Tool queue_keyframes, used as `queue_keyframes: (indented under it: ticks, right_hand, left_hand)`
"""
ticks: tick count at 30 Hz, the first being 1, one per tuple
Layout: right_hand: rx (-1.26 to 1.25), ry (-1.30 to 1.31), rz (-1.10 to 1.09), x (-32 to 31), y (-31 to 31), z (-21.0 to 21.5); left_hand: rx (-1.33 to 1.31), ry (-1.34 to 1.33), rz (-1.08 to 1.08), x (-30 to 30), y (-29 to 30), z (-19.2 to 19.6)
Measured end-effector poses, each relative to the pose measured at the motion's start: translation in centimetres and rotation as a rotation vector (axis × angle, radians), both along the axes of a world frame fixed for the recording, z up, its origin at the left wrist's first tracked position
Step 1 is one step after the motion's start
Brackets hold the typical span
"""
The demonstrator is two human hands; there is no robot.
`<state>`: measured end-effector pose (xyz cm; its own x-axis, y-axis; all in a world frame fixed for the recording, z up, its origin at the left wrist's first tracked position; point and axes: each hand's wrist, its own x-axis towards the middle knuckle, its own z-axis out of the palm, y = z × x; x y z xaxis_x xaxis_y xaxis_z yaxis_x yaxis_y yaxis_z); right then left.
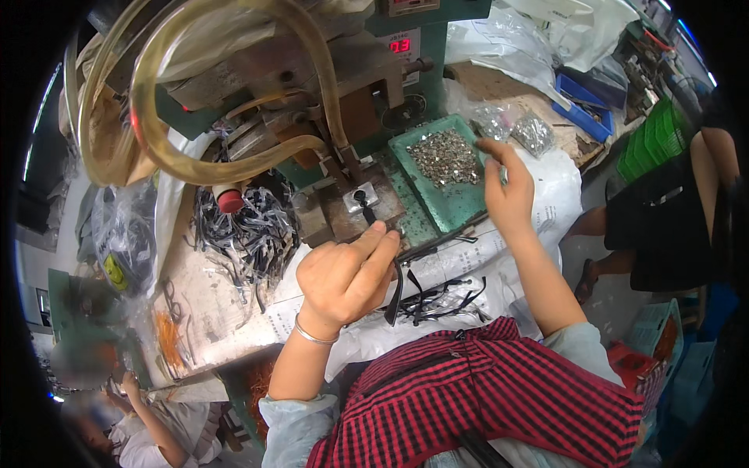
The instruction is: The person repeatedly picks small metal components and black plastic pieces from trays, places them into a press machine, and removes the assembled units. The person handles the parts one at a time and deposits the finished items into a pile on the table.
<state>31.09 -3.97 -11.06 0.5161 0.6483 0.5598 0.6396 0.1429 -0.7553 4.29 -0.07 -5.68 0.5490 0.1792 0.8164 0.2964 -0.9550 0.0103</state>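
My left hand is closed on a thin black strip, which looks like an eyeglass temple. Its far end points at the small metal block under the press head, and its tail hangs below my fingers. At the right rim of the green tray is my right hand, thumb and index finger apart, with nothing visible between them. A heap of small shiny metal pieces lies in that tray. More black strips rest on white sheeting nearest me.
The green press stands ahead, with a thick yellowish hose looping at left. A red button sits beside a tangled pile of black strips. Bagged parts and a blue bin are at far right. People sit on both sides.
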Motion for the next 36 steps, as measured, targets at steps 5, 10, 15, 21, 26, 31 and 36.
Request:
queue_keyframes:
  ticks: [5, 10, 15, 21, 26, 31, 36]
  right_hand:
    - [-0.356, -0.101, 0.118, 1.4, -1.1, -2.2]
    - [-0.354, -0.342, 0.066, -0.6, -0.7, -3.2]
    - [-0.333, -0.523, -0.006, -1.9, 0.0, -3.2]
    - [-0.105, -0.473, -0.029, -0.5, -0.8, -4.1]
    - [-0.110, -0.307, 0.014, -1.4, 0.6, -2.5]
    - [-0.146, -0.326, -0.052, -0.8, 0.1, -3.5]
    - [-0.180, -0.353, -0.145, 0.7, -4.1, -3.2]
  left_hand:
    - [0.010, 0.005, 0.003, 0.3, -0.2, 0.4]
    - [-0.035, -0.028, 0.024, 0.1, -0.4, -0.2]
    - [-0.320, -0.142, 0.092, -0.9, -4.3, -2.5]
    - [-0.071, -0.312, 0.454, -10.0, -8.4, 1.3]
    - [-0.165, -0.233, 0.782, -14.3, -0.1, 3.7]
    - [-0.506, 0.455, 1.378, -16.1, 4.9, -5.1]
    - [-0.857, 0.130, 1.336, -19.6, 8.2, -12.6]
